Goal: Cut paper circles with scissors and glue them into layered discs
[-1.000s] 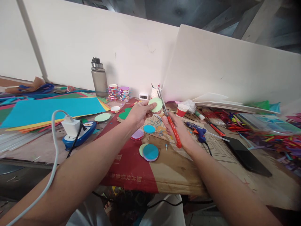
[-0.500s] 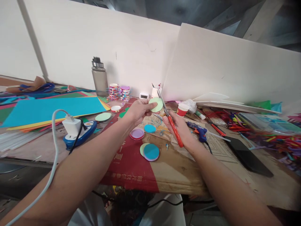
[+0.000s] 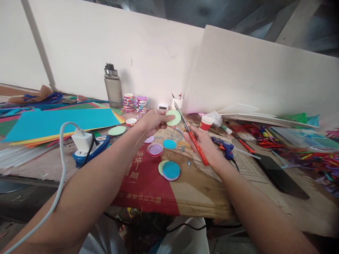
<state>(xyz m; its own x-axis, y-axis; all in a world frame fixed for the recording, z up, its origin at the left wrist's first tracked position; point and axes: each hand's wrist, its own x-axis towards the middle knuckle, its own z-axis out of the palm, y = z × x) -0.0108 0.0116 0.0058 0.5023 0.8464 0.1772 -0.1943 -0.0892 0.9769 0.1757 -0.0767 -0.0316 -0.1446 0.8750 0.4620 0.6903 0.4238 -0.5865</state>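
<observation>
My left hand (image 3: pixel 153 121) pinches a pale green paper disc (image 3: pixel 173 117) above the table. My right hand (image 3: pixel 203 143) grips red-handled scissors (image 3: pixel 194 141); their blades reach up to the disc's right edge. Below the hands lie cut paper discs: a blue one (image 3: pixel 169 144), a purple one with a pink rim (image 3: pixel 155 149), and a blue disc stacked on a green one (image 3: pixel 171 170). They rest on a cardboard sheet with a red printed panel (image 3: pixel 144 183).
A grey water bottle (image 3: pixel 112 87), stacked tape rolls (image 3: pixel 134 103) and a pen cup (image 3: pixel 177 102) stand by the white wall. Coloured paper sheets (image 3: pixel 58 121) and a white charger on a blue power strip (image 3: pixel 88 144) lie left. A blue glue gun (image 3: pixel 224 148), a red paper cup (image 3: pixel 206 123) and a black phone (image 3: pixel 280 178) lie right.
My left hand with the green disc has dropped and shifted slightly left. The scissors have tilted so their blades lie flatter against the disc's edge. The camera view has shifted a little.
</observation>
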